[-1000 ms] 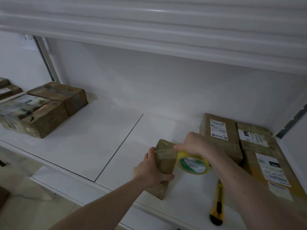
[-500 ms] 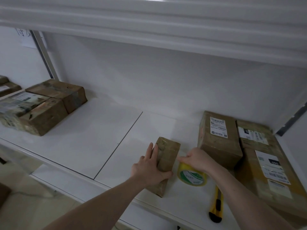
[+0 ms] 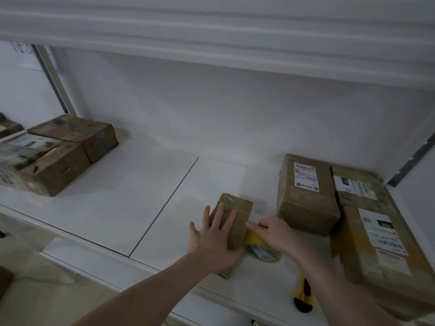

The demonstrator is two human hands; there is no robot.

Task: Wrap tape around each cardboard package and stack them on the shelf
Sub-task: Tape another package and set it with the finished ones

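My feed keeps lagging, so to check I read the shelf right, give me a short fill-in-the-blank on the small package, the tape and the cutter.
1. The left hand lies flat, fingers spread, on the small cardboard package, while the ____ hand holds the tape roll.
2. The tape roll sits on the package's ____ side.
3. The utility knife near the shelf front edge has a ____ and black body.

Missing words: right; right; yellow

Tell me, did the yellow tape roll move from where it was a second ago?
Yes. The tape roll went down, from up beside the small package's top edge to the shelf beside it, nearer the yellow knife.
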